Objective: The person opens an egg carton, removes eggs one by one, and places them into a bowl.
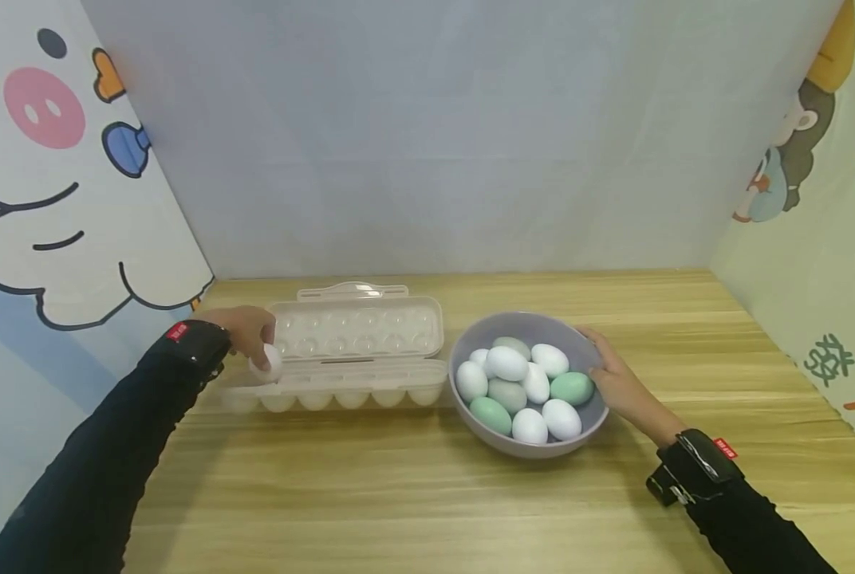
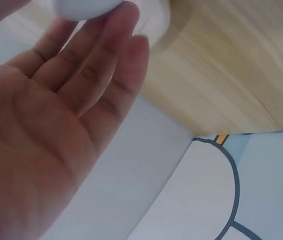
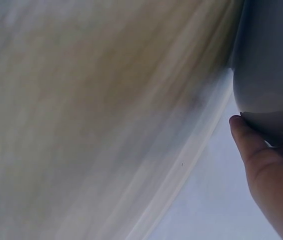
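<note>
A white egg (image 1: 266, 364) is pinched in the fingers of my left hand (image 1: 246, 331), just above the left end of a clear plastic egg carton (image 1: 359, 381). The left wrist view shows the egg (image 2: 86, 6) only in part, at its top edge, against the fingertips. The carton lies with its lid (image 1: 363, 327) folded back; I cannot tell which wells hold eggs. At the right, my right hand (image 1: 617, 384) grips the rim of a grey-purple bowl (image 1: 524, 448). White, green and greyish eggs (image 1: 506, 363) are heaped in it. The right wrist view catches the bowl's outer side (image 3: 271, 85).
The wood-grain table (image 1: 370, 486) carries the carton and the bowl side by side, close together. A plain pale wall (image 1: 427, 143) rises behind them. Printed panels with cartoon figures close off the left side (image 1: 47, 199) and the right side (image 1: 815, 279).
</note>
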{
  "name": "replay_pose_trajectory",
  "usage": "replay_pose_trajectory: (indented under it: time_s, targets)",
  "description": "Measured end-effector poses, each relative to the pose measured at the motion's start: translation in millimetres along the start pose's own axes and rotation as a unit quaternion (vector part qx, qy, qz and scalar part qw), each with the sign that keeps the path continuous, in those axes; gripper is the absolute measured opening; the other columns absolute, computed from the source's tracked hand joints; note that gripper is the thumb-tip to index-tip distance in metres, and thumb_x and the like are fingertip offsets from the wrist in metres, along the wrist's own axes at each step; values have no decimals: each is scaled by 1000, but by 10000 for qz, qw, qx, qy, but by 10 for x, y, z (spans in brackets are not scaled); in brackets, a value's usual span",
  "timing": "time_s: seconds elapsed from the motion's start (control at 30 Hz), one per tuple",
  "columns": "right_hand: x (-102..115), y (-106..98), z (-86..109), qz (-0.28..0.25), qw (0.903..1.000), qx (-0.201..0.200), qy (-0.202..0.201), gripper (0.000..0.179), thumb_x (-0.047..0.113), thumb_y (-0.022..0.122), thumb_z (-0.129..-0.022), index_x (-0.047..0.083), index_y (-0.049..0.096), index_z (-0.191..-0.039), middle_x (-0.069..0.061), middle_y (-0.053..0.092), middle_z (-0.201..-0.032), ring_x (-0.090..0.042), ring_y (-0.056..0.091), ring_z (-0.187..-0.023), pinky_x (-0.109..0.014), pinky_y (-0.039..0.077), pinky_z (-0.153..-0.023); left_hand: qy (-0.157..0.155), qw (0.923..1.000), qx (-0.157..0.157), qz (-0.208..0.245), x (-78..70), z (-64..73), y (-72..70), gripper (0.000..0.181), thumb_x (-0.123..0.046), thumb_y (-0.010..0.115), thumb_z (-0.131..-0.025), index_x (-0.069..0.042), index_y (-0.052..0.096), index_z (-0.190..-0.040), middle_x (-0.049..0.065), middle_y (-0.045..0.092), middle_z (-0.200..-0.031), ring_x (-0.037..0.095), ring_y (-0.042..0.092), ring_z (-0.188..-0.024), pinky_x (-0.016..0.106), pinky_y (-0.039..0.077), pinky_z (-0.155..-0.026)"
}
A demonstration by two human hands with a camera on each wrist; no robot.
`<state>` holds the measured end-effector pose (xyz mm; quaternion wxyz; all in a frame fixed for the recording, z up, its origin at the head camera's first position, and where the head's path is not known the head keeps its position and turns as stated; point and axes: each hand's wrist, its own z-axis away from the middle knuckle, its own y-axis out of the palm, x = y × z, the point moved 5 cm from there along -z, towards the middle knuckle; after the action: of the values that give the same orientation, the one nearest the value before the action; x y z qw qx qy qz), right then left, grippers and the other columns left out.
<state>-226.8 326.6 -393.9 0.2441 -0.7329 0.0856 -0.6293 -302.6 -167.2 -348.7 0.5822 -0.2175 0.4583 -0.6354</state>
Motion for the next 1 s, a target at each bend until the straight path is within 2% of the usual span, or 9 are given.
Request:
replay_pose_trajectory:
  time_s: [0.1,0.3,0.43,0.53,0.63,0.73,0.8,0.87,1.0]
  targets:
    - [-5,-7,3,2,10000,-5,13,57,-7,25,-85,6,14,-139,-27,14,-142,-47,16,-127,-64,18,-98,125,9997,-205,109,-64,38,-106,37,-24,75,-68,-6,49,-89,8,50,-85,24,49,-76,36,46,-64]
    - [-16,-4,-10,-37,10000,-2,-28,57,-7,26,-85,6,14,-139,-26,14,-143,-47,16,-127,-64,18,-98,418,9967,-689,-75,-267,89,-315,42,-32,74,-70,-6,50,-92,7,51,-87,23,49,-77,36,44,-64]
    - [-21,-5,-11,-36,10000,-8,-48,57,-7,26,-85,6,14,-139,-25,14,-143,-46,15,-127,-64,17,-98,817,9925,-910,49,-425,43,-401,38,-30,73,-72,-6,50,-92,8,49,-88,24,45,-80,38,41,-66]
    - [-26,-6,-12,-35,10000,-7,-33,58,-7,26,-85,7,14,-139,-25,14,-143,-46,15,-127,-64,17,-98,1143,9877,-1044,207,-575,-3,-447,41,-28,73,-72,-6,51,-99,10,51,-93,25,48,-85,40,42,-71]
    - [-30,-9,-21,-43,10000,-27,-28,57,-6,26,-85,7,15,-139,-24,14,-143,-46,16,-127,-64,17,-98,1366,9849,-1012,315,-794,-40,-484,52,-28,72,-73,-7,50,-116,14,54,-102,28,51,-91,44,44,-77]
    - [-27,-12,-34,-72,9999,-54,-53,57,-6,26,-85,7,15,-139,-24,15,-143,-46,16,-127,-64,17,-98,1535,9837,-930,141,-1060,-80,-505,54,-30,69,-76,-10,50,-122,15,55,-110,28,51,-97,45,44,-81]
    - [-19,-12,-35,-85,9999,-66,-55,57,-6,26,-85,7,15,-139,-25,15,-143,-46,17,-127,-64,17,-99,1663,9818,-920,-33,-1255,-117,-509,49,-32,68,-77,-13,54,-119,11,56,-112,26,51,-98,44,43,-83]
    - [-16,-12,-34,-93,9999,-71,-61,56,-6,26,-85,6,15,-139,-25,15,-143,-46,17,-127,-63,18,-99,1834,9784,-936,-166,-1420,-215,-489,45,-36,68,-75,-18,57,-116,6,57,-113,22,51,-99,45,42,-84]
    - [-13,-5,-17,-85,9999,-73,-49,56,-6,26,-85,6,15,-139,-24,15,-143,-46,18,-127,-63,19,-98,2355,9669,-946,-246,-1829,-331,-441,42,-36,69,-74,-19,59,-110,3,60,-107,19,53,-94,41,44,-82]
